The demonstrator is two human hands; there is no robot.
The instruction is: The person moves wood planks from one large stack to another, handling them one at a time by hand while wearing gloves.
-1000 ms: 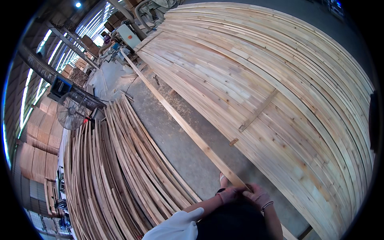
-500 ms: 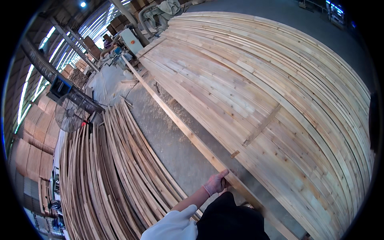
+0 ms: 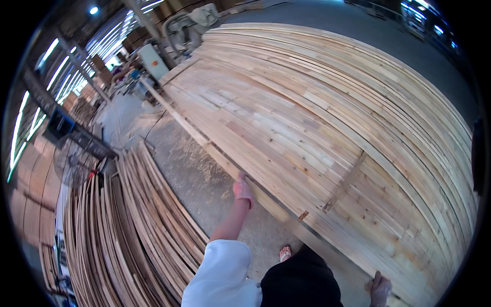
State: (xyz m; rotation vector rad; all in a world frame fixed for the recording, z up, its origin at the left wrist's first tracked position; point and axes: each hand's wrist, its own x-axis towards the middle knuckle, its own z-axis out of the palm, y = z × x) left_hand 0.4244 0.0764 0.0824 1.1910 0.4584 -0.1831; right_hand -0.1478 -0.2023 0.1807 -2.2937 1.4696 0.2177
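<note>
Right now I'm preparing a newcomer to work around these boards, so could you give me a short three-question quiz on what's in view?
1. Multiple choice: what does the person's left hand touch?
A. the fan
B. the long board
C. the floor

2. True or false: the right hand appears higher in the picture than the left hand.

3. Fill in the blank: the loose wooden strips lie to the ____ of the long board.

Key:
1. B
2. False; it is lower, near the bottom edge.
3. left
</note>
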